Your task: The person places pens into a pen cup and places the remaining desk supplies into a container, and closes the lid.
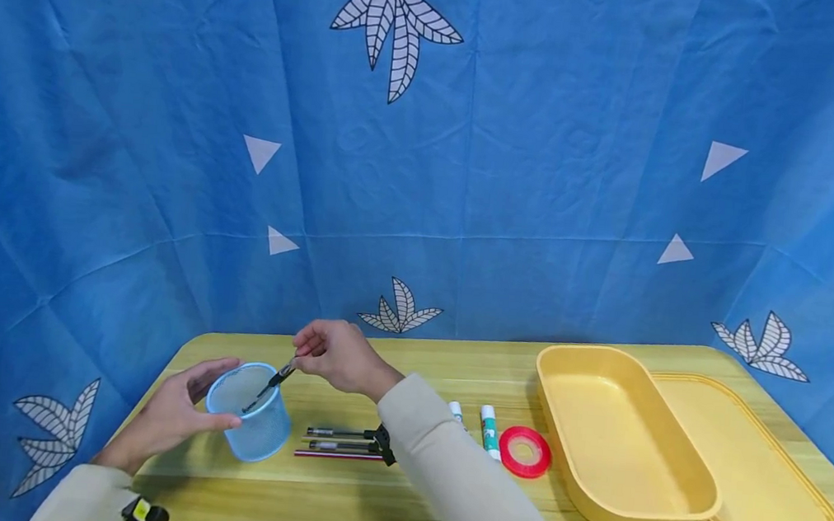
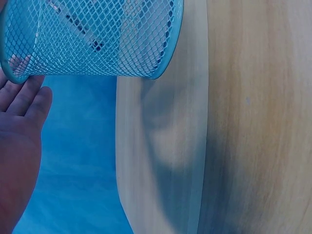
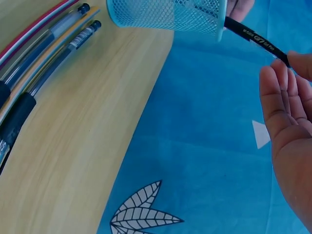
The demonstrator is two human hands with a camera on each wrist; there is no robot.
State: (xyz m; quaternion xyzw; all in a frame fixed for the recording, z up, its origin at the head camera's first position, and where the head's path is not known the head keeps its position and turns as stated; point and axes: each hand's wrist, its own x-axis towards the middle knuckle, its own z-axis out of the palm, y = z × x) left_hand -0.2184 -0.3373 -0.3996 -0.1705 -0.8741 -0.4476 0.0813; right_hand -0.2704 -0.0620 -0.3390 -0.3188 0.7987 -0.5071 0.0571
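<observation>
Clock dirs taken from the mesh pen cup, which stands near the L end of the desk. L hand is at 9 o'clock, thumb and fingers spread apart from each other w/ the cup between them, prob. to steady it b/c a light mesh cup could tip if knocked. R hand is at 2 o'clock, thumb and fingertips pinched together on the top end of a black gel pen; the pen slants over the rim, its lower end inside the cup per the L wrist cam. Top-end grip presumably keeps the fingers clear of the rim. At 3–4 o'clock, just beside the cup, lie two clear-barrelled pens and a red-striped stick, roughly parallel, prob. for easy pick-up; their R ends are hidden by the black wrist strap. Further out twd 3 o'clock: two glue sticks, a red tape roll, then a yellow bin w/ its apparent lid flat alongside, likely off for access. Can't tell if bin overlaps lid.
</observation>
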